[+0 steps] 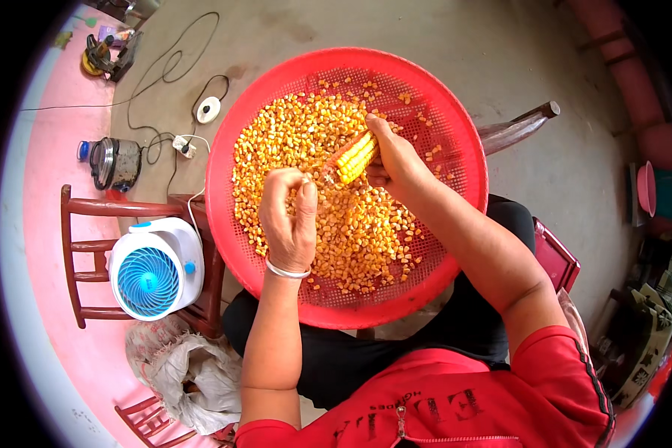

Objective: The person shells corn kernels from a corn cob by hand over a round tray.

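Observation:
In my right hand [395, 151] is a partly shelled ear of corn [357, 159], tilted over the middle of a red plastic mesh basket [347, 319]. Yellow kernels cover one side of the ear, while another part shows bare reddish cob. My left hand [287, 218] is just left of the ear and apart from it, its fingers curled and the thumb tip close to the index finger. Whether a small pale bit sits at those fingertips is unclear. Loose corn kernels [297, 129] spread thickly under both hands. The basket lies over my lap.
A white and blue fan [148, 283] stands on a wooden chair [122, 210] at left, with a woven sack [196, 381] below. Cords, a power socket [185, 147] and a pot-like appliance [116, 164] lie on the floor. A wooden leg [521, 127] juts out right of the basket.

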Motion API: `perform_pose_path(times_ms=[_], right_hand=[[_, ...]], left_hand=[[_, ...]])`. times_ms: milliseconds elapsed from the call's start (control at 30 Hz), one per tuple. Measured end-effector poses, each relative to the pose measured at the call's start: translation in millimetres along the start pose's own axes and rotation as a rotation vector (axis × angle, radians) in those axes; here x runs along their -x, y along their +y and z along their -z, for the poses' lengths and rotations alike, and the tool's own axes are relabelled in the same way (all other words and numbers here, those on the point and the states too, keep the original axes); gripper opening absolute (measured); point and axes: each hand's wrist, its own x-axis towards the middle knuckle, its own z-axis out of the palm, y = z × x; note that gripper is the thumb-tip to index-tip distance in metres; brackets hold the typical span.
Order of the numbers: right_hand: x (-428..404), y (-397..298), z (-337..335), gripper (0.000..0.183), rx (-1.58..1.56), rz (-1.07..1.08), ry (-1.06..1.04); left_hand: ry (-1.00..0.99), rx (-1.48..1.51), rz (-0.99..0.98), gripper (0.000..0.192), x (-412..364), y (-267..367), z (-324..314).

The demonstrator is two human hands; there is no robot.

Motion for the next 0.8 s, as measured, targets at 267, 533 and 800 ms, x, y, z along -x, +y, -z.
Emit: perform_pose_path(times_ms=[267, 533, 800], right_hand=[[-4, 15, 0, 0.058, 0.652, 0.494, 0.169], [-8, 21, 2, 0.060, 0.664, 0.631, 0.035], [15, 54, -11, 0.032, 0.442, 0.418, -0.287]], left_hand=[[-0.330, -0.157, 0.194, 0.037, -3, 5, -13], [-0.039, -0.078, 0.082, 0.028, 15, -6, -31], [0.027, -0.061, 0.310, 0.033, 6, -16, -24]])
